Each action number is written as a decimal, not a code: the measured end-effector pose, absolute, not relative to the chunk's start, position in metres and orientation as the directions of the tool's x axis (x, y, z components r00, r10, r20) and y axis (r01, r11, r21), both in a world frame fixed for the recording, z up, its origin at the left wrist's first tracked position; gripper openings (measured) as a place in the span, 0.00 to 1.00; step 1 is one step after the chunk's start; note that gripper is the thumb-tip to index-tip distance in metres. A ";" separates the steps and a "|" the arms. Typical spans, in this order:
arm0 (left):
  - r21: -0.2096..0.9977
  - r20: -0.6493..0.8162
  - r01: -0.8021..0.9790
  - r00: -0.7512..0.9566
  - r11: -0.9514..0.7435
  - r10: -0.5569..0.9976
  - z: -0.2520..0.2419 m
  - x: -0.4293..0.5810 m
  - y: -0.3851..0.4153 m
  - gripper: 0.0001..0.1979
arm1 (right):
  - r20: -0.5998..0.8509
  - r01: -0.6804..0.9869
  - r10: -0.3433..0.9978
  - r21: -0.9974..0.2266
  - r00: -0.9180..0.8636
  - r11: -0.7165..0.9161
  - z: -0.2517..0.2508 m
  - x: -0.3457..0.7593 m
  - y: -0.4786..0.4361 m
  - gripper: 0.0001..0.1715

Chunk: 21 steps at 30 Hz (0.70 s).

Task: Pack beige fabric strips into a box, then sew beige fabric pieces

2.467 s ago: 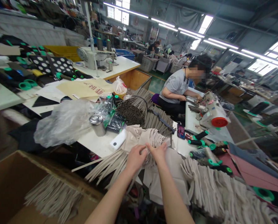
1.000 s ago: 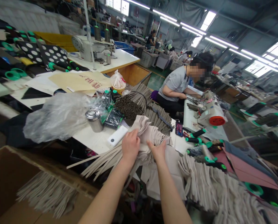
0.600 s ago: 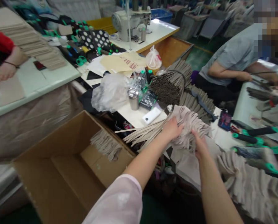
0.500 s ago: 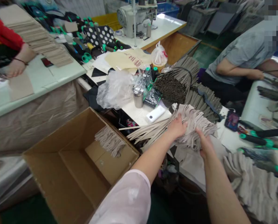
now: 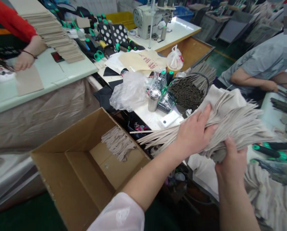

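A thick stack of beige fabric pieces [image 5: 234,115] is held between my two hands, lifted off the table. My left hand [image 5: 196,131] lies against its near left side, fingers closed on the cloth. From below and the right, my right hand [image 5: 232,160] grips the stack, with part of its fingers hidden under it. Long beige strips [image 5: 160,138] lie left of the stack, passing behind my left forearm. Down to the left stands an open cardboard box [image 5: 85,186], with a smaller bundle of beige fabric pieces [image 5: 118,142] inside against its far right wall.
A steel canister [image 5: 154,100], a white device [image 5: 169,118], a plastic bag [image 5: 129,91] and a dark strip bundle [image 5: 188,89] crowd the table. More beige fabric [image 5: 270,192] lies at right. One co-worker's hand [image 5: 25,61] is at left; another person [image 5: 256,64] sits at right.
Both hands have raised the beige fabric stack from the table and brought it up and closer. The right hand has moved from the stack's side to beneath it.
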<state>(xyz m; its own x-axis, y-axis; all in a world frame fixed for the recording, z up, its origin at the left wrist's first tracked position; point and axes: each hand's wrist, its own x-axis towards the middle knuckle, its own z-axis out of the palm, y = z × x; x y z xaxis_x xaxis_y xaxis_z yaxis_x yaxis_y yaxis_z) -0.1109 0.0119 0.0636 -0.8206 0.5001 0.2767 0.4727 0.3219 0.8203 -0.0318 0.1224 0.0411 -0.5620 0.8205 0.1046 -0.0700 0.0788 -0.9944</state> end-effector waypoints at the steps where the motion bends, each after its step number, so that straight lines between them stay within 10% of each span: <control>1: 0.800 0.322 0.510 -0.809 0.315 0.491 0.077 -0.110 -0.009 0.34 | 0.143 -0.095 0.802 -0.990 -0.580 0.107 0.054 -0.032 0.103 0.34; 6: 0.720 0.378 0.532 -0.839 0.445 0.392 0.117 -0.094 -0.146 0.31 | 0.073 -0.092 0.710 -0.996 -0.701 0.011 0.078 -0.027 -0.016 0.38; 15: 0.520 -0.258 -0.089 -0.965 0.850 0.056 0.069 -0.060 -0.368 0.33 | -0.626 0.354 0.219 -0.656 -0.748 -0.667 0.015 0.005 -0.226 0.34; 21: 0.534 -0.608 -0.276 -0.782 0.799 0.136 -0.052 -0.077 -0.391 0.27 | -0.783 0.491 0.372 -0.609 -0.499 -0.623 -0.094 0.023 -0.263 0.27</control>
